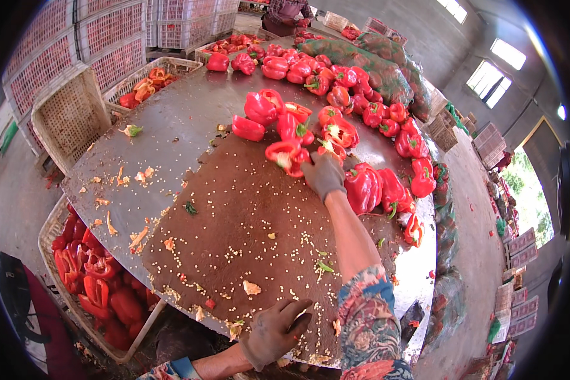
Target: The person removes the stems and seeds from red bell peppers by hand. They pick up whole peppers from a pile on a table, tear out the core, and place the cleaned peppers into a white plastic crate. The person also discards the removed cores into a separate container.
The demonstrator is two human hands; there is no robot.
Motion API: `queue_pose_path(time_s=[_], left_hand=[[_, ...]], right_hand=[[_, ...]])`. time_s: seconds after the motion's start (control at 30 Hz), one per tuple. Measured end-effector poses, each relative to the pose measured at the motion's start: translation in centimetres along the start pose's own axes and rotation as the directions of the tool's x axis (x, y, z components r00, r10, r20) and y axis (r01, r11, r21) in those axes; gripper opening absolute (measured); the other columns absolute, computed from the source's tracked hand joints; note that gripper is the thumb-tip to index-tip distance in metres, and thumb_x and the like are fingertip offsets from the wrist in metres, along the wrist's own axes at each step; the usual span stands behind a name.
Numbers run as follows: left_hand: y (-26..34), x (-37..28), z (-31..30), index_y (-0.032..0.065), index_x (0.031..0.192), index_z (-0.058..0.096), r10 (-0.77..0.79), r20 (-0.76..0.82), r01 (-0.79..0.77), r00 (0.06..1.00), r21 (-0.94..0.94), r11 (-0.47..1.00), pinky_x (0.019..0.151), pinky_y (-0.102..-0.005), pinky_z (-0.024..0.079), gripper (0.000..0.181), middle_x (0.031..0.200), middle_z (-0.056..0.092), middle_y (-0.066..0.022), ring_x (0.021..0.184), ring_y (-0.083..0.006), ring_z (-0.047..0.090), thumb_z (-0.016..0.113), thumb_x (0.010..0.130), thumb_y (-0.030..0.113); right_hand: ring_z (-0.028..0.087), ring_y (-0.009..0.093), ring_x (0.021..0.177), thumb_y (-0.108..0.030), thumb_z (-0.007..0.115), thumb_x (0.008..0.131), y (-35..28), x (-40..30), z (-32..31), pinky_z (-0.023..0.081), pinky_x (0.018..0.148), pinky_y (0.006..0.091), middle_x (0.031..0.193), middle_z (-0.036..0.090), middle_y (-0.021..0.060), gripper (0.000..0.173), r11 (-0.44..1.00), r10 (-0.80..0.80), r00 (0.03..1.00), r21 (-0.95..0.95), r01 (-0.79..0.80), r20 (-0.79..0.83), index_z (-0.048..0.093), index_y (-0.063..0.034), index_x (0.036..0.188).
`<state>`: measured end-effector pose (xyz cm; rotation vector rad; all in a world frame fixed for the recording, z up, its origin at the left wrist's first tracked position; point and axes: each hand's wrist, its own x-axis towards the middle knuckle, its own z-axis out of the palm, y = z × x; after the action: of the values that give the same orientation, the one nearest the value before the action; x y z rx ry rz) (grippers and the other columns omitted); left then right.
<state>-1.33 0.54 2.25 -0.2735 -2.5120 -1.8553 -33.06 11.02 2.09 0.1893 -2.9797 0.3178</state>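
Note:
My right hand (pixel 325 175), in a grey glove, reaches out over the metal table (pixel 161 123) to a group of red bell peppers. Its fingers are at a cut red bell pepper (pixel 332 150); whether they grip it is hidden. Just left of them lies another cut pepper (pixel 289 156) with its pale core showing. A whole red pepper (pixel 363 187) sits to the right of the hand. My left hand (pixel 276 332), gloved too, rests at the near edge of the brown board (pixel 247 209), fingers curled a little apart, holding nothing. Pepper seeds and scraps are strewn over the board.
A crate of cut red peppers (pixel 99 285) stands below the table at left. An empty crate (pixel 69 116) leans at the upper left, near stacked crates (pixel 111 35). Net sacks (pixel 361 66) lie at the back right. Another person (pixel 287 16) is at the far end.

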Motion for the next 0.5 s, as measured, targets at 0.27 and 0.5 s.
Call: queue_pose_path(time_s=[0.27, 0.5], left_hand=[[-0.7, -0.5, -0.7, 0.0113, 0.105, 0.062, 0.006, -0.106, -0.007, 0.994, -0.007, 1.000, 0.065, -0.0421, 0.051, 0.024, 0.090, 0.063, -0.0119, 0.076, -0.0334, 0.063, 0.061, 0.085, 0.025], [-0.3, 0.2, -0.8, 0.0068, 0.105, 0.061, 0.074, -0.098, -0.088, 0.992, -0.138, 0.987, 0.064, -0.0379, 0.051, 0.025, 0.090, 0.064, -0.0132, 0.075, -0.0318, 0.064, 0.064, 0.081, 0.011]], right_hand=[[0.062, 0.029, 0.082, -0.026, 0.062, 0.076, 1.7, -14.2, -5.4, 0.050, 0.072, 0.0429, 0.087, 0.061, 0.0134, 0.023, 0.896, -0.419, 0.844, 0.002, 0.444, 0.335, 0.064, -0.0076, 0.090], [0.064, 0.024, 0.090, -0.036, 0.065, 0.080, -1.1, -5.1, -8.7, 0.051, 0.077, 0.0370, 0.094, 0.065, 0.0178, 0.041, 0.946, -0.288, 0.946, 0.198, 0.256, 0.149, 0.062, -0.0043, 0.106]])
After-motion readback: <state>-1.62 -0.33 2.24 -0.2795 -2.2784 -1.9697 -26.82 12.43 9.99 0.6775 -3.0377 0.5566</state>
